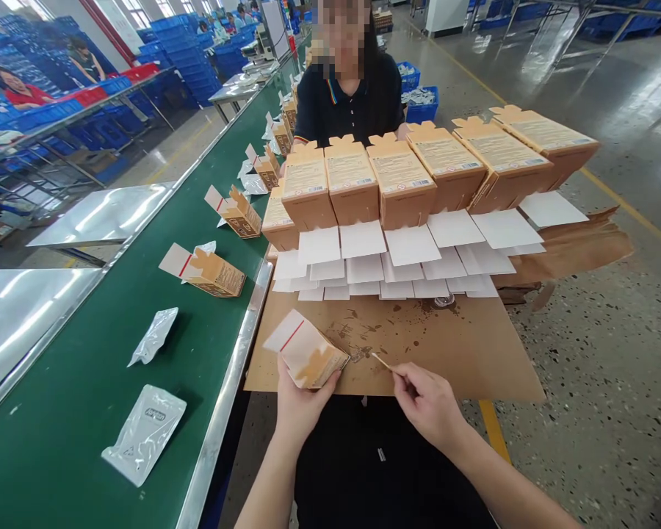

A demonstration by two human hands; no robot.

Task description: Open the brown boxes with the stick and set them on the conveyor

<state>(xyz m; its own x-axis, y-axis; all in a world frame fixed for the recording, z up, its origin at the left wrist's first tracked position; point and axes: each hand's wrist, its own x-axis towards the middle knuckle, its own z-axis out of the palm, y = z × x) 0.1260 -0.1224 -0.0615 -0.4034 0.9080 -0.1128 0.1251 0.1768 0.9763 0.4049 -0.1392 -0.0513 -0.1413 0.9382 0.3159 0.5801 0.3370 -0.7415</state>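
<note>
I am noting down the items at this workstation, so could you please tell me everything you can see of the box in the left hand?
The box looks like thin cardboard, tan outside, with scalloped flaps and a long whitish flap crossed by a red strip. That flap stands open, pointing up and to the left. The box lies tilted in the left hand, gripped from below, over the near left part of the brown sheet. Its contents cannot be seen.
</note>
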